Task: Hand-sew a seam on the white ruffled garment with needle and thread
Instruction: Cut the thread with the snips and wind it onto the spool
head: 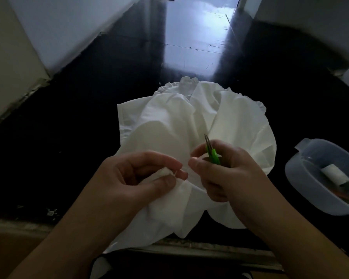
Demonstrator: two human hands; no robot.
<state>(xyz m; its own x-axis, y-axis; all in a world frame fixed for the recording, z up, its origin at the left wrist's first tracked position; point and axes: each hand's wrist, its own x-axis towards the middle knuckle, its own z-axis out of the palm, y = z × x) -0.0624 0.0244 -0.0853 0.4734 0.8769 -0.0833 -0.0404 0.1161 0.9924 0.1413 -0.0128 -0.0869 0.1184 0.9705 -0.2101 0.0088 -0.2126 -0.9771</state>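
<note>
The white ruffled garment (189, 117) lies bunched on a dark glossy surface, its frilled edge at the far side. My left hand (133, 176) pinches a fold of its near edge between thumb and fingers, and a thin needle or thread end shows at the fingertips. My right hand (224, 170) grips green-handled thread snips (212, 154), blades pointing up and away. Its thumb and forefinger meet close to my left fingertips. The thread itself is too fine to make out.
A translucent blue-grey plastic box (318, 178) stands at the right, holding a white thread spool (335, 175). The dark surface (89, 127) runs far ahead between pale walls, with a bright reflection at the top. A grey ledge runs along the near edge.
</note>
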